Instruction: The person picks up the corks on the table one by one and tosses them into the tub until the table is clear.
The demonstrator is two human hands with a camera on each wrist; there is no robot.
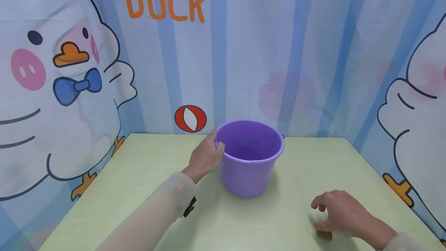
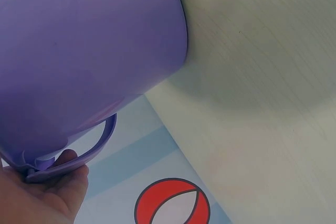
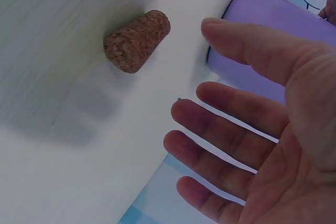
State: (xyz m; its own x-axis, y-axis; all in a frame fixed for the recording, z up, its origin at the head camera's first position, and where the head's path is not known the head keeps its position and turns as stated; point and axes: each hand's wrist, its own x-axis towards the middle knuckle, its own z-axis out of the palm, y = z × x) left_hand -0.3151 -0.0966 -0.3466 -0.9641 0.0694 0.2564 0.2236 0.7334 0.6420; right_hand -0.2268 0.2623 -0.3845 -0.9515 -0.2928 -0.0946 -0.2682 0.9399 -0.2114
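A purple bucket (image 1: 247, 177) stands upright on the table, its visible inside bare. My left hand (image 1: 206, 154) grips the bucket's rim on its left side; in the left wrist view the fingers of that hand (image 2: 58, 195) lie at the rim by the purple handle (image 2: 100, 148). Toward the front right, my right hand (image 1: 343, 212) hovers just above a cork stopper (image 3: 136, 40), apart from it. Its fingers are spread and relaxed with nothing between them. From the head view, the hand partly covers the cork.
The pale yellow-green table (image 1: 139, 189) meets a blue and white striped curtain (image 1: 240, 49) at the back. Duck pictures and a red-and-white ball print (image 1: 190, 119) decorate the curtain. A black strap buckle (image 1: 189, 207) hangs at the left sleeve.
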